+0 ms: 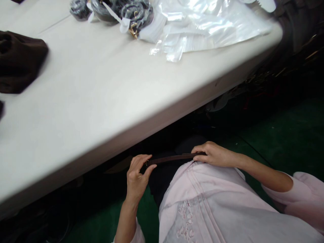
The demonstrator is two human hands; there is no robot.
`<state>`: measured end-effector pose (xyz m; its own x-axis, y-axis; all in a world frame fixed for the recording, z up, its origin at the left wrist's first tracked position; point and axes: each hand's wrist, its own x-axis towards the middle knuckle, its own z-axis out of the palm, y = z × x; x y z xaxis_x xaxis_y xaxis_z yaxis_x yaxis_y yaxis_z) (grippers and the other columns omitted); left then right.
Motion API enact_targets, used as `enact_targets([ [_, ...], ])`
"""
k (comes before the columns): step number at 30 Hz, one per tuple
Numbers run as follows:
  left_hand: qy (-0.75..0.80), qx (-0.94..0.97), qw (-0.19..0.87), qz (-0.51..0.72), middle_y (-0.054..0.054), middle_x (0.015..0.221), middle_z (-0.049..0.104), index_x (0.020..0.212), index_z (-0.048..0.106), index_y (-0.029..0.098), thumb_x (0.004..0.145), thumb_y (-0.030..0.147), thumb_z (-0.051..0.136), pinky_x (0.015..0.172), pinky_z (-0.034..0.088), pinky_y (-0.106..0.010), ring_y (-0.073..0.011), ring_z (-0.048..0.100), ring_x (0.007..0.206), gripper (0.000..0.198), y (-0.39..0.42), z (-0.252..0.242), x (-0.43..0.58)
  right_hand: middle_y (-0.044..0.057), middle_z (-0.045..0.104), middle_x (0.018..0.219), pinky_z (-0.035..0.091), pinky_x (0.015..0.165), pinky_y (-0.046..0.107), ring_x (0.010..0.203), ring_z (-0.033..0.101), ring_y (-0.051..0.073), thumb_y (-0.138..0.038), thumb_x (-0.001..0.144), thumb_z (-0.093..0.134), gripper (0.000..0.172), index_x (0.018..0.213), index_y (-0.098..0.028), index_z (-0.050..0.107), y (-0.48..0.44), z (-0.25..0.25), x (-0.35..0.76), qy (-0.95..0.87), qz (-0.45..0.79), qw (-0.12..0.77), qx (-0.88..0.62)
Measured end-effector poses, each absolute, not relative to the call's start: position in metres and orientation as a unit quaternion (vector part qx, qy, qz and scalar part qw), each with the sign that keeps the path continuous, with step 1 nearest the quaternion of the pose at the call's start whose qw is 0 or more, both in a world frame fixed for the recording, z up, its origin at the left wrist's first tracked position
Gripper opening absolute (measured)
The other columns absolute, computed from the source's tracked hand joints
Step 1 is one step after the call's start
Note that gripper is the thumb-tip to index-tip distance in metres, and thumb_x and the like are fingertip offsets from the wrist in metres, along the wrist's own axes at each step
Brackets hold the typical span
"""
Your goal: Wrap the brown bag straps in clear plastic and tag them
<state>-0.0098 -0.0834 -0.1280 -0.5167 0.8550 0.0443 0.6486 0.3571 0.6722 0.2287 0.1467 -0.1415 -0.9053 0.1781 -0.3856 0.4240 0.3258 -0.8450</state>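
Observation:
A dark brown strap [172, 158] runs level across my lap, just below the table's front edge. My left hand [138, 177] pinches its left end between thumb and fingers. My right hand [215, 154] is closed over its right end, palm down. Both hands hold the strap taut above my pale pink top. Where the strap goes beyond each hand is hidden.
The white table [101, 101] fills the upper left. On it lie a dark brown fabric piece [19, 60] at the left edge, coiled dark straps with white tags [121, 11] at the back, and a heap of clear plastic bags [207, 23]. Green floor [291, 135] lies right.

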Motion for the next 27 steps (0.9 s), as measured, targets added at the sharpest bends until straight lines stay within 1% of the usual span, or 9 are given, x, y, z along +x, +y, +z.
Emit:
enact_targets([
  [3,0.870,0.360,0.078,0.328,-0.010,0.104,0.064,0.103,0.068,0.018,0.081,0.040,0.072,0.094,0.047,-0.044,-0.0261,0.060,0.101,0.031,-0.080,-0.128,0.001,0.004,0.072,0.102,0.051,0.085,0.032,0.089,0.067,0.020,-0.035,0.096,0.052,0.031,0.121,-0.025,0.068,0.135,-0.135,0.224,0.821,-0.523,-0.018,0.228],
  [5,0.875,0.271,0.162,0.368,-0.009,0.094,0.067,0.097,0.068,0.017,0.084,0.045,0.066,0.086,0.051,-0.040,-0.0235,0.064,0.089,0.031,-0.072,-0.125,0.017,0.006,0.071,0.104,0.053,0.087,0.033,0.091,0.066,0.020,-0.033,0.099,0.047,0.035,0.130,-0.025,0.062,0.122,-0.131,0.218,0.836,-0.494,-0.070,0.226],
  [8,0.781,0.187,0.400,0.442,-0.010,0.093,0.072,0.109,0.067,0.015,0.092,0.049,0.053,0.081,0.054,-0.036,-0.0216,0.068,0.085,0.041,-0.055,-0.118,0.049,0.008,0.071,0.100,0.055,0.082,0.034,0.088,0.066,0.020,-0.028,0.101,0.040,0.039,0.135,-0.022,0.058,0.099,-0.129,0.206,0.871,-0.454,-0.066,0.178],
  [10,0.717,0.146,0.476,0.487,-0.012,0.104,0.072,0.119,0.064,0.014,0.093,0.048,0.052,0.088,0.054,-0.036,-0.0219,0.068,0.094,0.045,-0.043,-0.113,0.068,0.010,0.071,0.102,0.056,0.081,0.034,0.088,0.067,0.020,-0.024,0.101,0.036,0.039,0.132,-0.020,0.060,0.086,-0.131,0.198,0.888,-0.431,-0.061,0.150],
  [14,0.693,0.062,0.470,0.543,-0.011,0.108,0.072,0.124,0.060,0.015,0.092,0.044,0.055,0.098,0.049,-0.037,-0.0226,0.067,0.103,0.044,-0.028,-0.114,0.088,0.013,0.069,0.112,0.055,0.085,0.037,0.097,0.067,0.024,-0.018,0.099,0.035,0.039,0.120,-0.016,0.067,0.072,-0.132,0.191,0.893,-0.423,-0.073,0.133],
  [18,0.663,0.036,0.464,0.587,-0.010,0.105,0.071,0.121,0.060,0.016,0.095,0.043,0.051,0.097,0.048,-0.037,-0.0214,0.066,0.104,0.039,-0.031,-0.122,0.087,0.011,0.070,0.114,0.052,0.086,0.038,0.097,0.066,0.025,-0.030,0.097,0.049,0.032,0.122,-0.019,0.066,0.080,-0.127,0.195,0.880,-0.455,-0.071,0.121],
  [20,0.627,0.035,0.460,0.627,-0.007,0.095,0.070,0.119,0.060,0.017,0.095,0.041,0.052,0.091,0.051,-0.034,-0.0193,0.067,0.096,0.034,-0.034,-0.122,0.083,0.008,0.073,0.100,0.051,0.082,0.034,0.088,0.066,0.021,-0.038,0.096,0.052,0.028,0.104,-0.021,0.074,0.090,-0.125,0.197,0.845,-0.513,-0.075,0.133],
  [23,0.567,0.046,0.474,0.672,0.001,0.072,0.060,0.112,0.061,0.015,0.096,0.038,0.052,0.074,0.051,-0.027,-0.0137,0.064,0.073,0.029,-0.035,-0.118,0.078,0.006,0.070,0.081,0.050,0.071,0.027,0.075,0.063,0.016,-0.045,0.094,0.055,0.035,0.082,-0.018,0.074,0.110,-0.132,0.192,0.741,-0.617,-0.091,0.251],
  [27,0.529,0.034,0.576,0.622,0.006,0.060,0.047,0.113,0.061,0.014,0.095,0.039,0.054,0.043,0.032,-0.018,-0.0047,0.043,0.044,0.032,-0.030,-0.115,0.081,0.010,0.070,0.099,0.054,0.069,0.024,0.085,0.064,0.016,-0.048,0.088,0.063,0.038,0.095,-0.011,0.069,0.137,-0.153,0.167,0.527,-0.776,-0.058,0.343],
])
